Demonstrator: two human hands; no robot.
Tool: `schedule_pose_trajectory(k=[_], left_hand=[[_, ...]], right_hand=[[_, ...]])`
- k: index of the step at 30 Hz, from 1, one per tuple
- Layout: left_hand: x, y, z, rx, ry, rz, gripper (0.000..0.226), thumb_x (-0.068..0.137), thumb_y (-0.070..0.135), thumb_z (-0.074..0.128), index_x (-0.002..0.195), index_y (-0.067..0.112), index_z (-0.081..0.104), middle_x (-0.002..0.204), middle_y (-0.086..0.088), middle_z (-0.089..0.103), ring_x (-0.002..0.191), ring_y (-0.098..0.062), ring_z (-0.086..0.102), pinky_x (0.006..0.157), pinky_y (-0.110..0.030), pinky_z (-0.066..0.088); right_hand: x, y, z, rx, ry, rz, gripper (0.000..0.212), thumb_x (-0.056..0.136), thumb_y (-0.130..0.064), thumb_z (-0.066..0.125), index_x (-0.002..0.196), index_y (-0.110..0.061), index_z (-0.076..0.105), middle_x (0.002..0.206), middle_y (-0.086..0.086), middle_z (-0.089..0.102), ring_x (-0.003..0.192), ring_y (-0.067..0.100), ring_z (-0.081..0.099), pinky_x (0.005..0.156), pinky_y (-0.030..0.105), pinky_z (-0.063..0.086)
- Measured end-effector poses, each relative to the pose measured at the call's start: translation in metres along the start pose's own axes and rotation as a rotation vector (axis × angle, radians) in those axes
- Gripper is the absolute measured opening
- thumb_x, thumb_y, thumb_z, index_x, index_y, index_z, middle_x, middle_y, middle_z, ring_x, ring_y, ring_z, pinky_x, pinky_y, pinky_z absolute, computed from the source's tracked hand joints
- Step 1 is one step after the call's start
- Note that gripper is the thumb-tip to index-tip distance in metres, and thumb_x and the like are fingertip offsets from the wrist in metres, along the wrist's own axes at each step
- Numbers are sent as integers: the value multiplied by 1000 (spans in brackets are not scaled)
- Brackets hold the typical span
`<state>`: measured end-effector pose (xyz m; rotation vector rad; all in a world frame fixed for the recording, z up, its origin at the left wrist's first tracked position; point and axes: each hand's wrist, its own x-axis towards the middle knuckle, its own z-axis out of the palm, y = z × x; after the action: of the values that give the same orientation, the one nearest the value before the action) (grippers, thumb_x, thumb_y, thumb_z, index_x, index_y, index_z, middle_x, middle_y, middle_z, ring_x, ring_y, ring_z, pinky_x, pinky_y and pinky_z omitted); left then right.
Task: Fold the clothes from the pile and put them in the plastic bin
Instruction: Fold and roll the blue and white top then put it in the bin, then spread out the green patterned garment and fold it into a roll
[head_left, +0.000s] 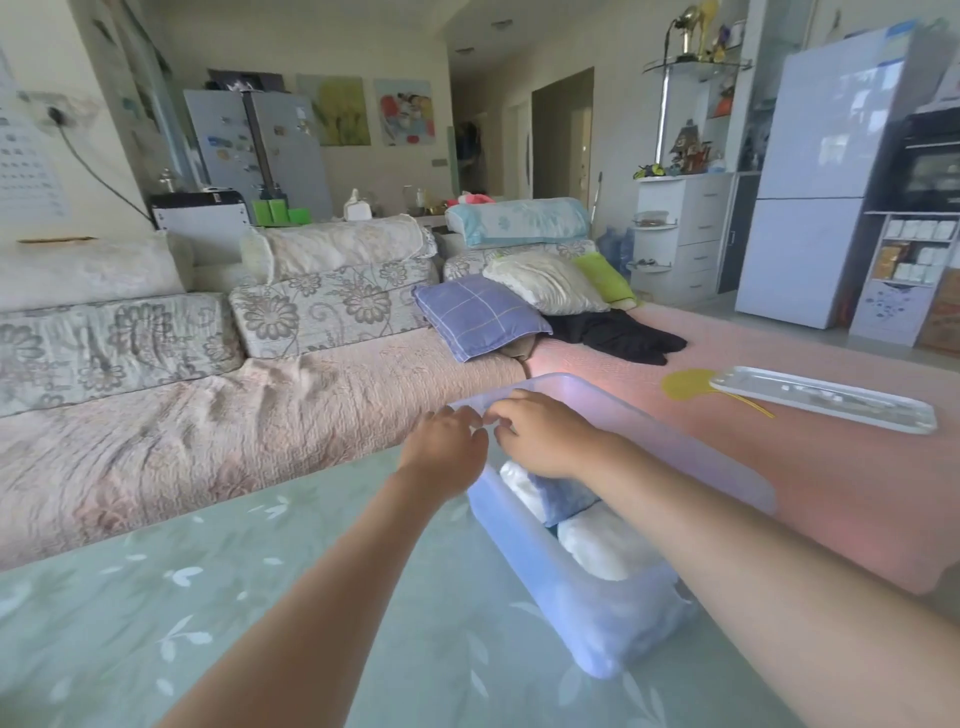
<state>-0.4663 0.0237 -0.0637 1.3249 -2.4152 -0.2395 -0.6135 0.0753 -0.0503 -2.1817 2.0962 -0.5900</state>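
As hands (447, 441) (540, 436) curl above, a translucent bin (524, 540) holds fluffy cloth (602, 545).

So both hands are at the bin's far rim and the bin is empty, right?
Not quite. The left hand and right hand are at the bin's far rim, but it isn't empty: the head view shows folded white and blue clothes inside.

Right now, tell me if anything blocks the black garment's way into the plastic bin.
Nothing visible does. Only bare pink cover lies between the black garment and the plastic bin, whose top is open.
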Motion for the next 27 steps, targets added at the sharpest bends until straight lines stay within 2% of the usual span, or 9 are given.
schedule_pose_trajectory(k=[4,10,15,18,22,24,27], left_hand=[[-44,-65,-38,39,54,-74,32,100,33,36,121,22,59,119,-9,56,117,-30,50,92,-39,41],[-133,-197,-93,56,64,-260,26,97,36,42,113,28,61,118,-3,57,114,-27,53,90,-38,45],[-222,-319,-120,19,70,-475,30,94,32,45,120,27,60,125,-3,59,117,-24,54,96,-36,45],[-280,-387,-127,-15,67,-598,34,95,30,48,126,24,57,129,-7,59,119,-26,53,98,-35,45],[-349,-447,-124,59,99,-702,46,94,39,51,138,28,47,143,-5,48,133,-28,38,108,-43,36],[-374,-464,-121,52,82,-728,60,89,51,56,144,32,40,152,-1,36,141,-29,25,114,-46,26],[-400,-490,-110,37,-99,-746,79,75,66,66,144,40,38,153,5,31,143,-27,20,114,-46,23]], right_hand=[[7,-81,21,39,-7,-92,31,97,-22,44,121,-26,64,127,-1,58,119,19,53,95,33,43],[27,-223,91,80,-149,-215,33,96,-30,44,124,-27,61,131,2,59,120,24,54,99,39,45],[33,-348,170,128,-289,-317,36,98,-34,47,130,-23,58,132,2,58,121,23,54,98,35,44],[27,-415,220,135,-362,-394,39,97,-33,50,133,-21,56,133,2,56,125,21,51,103,33,41],[15,-478,281,72,-466,-486,51,88,-28,58,138,-23,50,140,4,45,127,26,49,104,40,43],[10,-501,308,21,-485,-553,63,83,-23,60,144,-25,43,149,2,36,136,28,41,108,43,40],[3,-529,341,-110,-496,-633,83,85,-13,60,156,-25,19,166,-1,9,149,30,20,119,47,26]])
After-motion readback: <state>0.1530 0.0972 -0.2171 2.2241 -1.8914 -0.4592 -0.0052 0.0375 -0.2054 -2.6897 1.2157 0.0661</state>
